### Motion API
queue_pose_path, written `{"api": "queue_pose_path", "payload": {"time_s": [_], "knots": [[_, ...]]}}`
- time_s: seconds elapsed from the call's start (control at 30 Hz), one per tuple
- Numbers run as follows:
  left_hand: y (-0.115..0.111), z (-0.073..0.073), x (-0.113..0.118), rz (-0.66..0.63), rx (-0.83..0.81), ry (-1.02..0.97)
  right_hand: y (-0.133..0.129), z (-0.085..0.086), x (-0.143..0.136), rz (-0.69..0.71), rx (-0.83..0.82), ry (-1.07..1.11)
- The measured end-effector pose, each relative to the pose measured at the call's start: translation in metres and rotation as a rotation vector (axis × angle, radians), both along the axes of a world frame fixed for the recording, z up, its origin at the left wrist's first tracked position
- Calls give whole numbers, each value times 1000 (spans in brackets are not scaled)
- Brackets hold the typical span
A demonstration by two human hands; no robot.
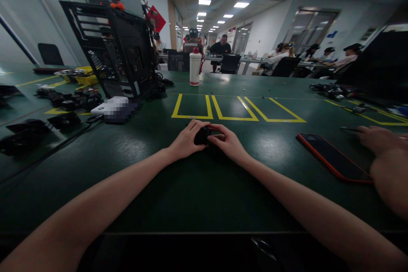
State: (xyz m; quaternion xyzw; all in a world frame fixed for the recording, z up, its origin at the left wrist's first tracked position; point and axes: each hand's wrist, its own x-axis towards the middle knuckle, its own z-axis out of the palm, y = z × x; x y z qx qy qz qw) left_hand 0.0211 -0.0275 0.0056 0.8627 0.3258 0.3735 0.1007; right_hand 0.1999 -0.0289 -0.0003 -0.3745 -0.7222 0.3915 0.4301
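Black object (200, 137) at twelve o'clock, over the counter (204, 199). Left grip (188, 139) closed round it; right grip (228, 141) pinching its three-o'clock side. White bottle (195, 69) farther out, also at twelve (red lettering (194, 84) near its base, too small to read). Shirt (191, 45) beyond reads PUMPKIN.

Head cam, close abv green table (204, 199), facing fwd & down.
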Motion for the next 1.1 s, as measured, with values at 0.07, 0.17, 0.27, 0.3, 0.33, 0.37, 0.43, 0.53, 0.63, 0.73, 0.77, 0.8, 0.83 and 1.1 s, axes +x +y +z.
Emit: {"api": "queue_pose_path", "payload": {"time_s": [0.07, 0.17, 0.27, 0.3, 0.33, 0.37, 0.43, 0.53, 0.63, 0.73, 0.77, 0.8, 0.83, 1.1], "knots": [[0, 0, 1, -9, 6, -1, 1, 1, 0, -7, 2, -13], [0, 0, 2, -11, 2, -3, 4, 1, 0, -35, -1, -37], [0, 0, 2, 3, -3, -3, 7, 0, -1, -73, 21, -54], [0, 0, 2, 4, -5, -4, 7, 0, -2, -84, 26, -54], [0, 0, 2, 3, -7, -6, 8, -1, -2, -92, 26, -50], [0, 0, 2, 3, -8, -8, 8, 0, -3, -92, 21, -42], [1, 0, 2, 2, -5, -12, 7, 1, -4, -78, 14, -13], [1, -1, 2, 3, -2, -15, 5, 3, -5, -59, 32, 15], [2, -1, 2, 9, -5, -12, 4, 4, -3, -47, 20, -11], [2, -2, 1, 16, -13, -8, 3, 3, 0, 28, -26, -20], [1, -2, 1, 17, -14, -7, 4, 2, 1, 45, -37, -19], [1, -2, 1, 18, -13, -6, 5, 1, 2, 43, -44, -25], [1, -2, 2, 20, -9, -6, 7, 0, 2, 24, -49, -40], [2, -2, 2, 10, 15, -11, 17, -9, -7, -67, -106, 4]]}}
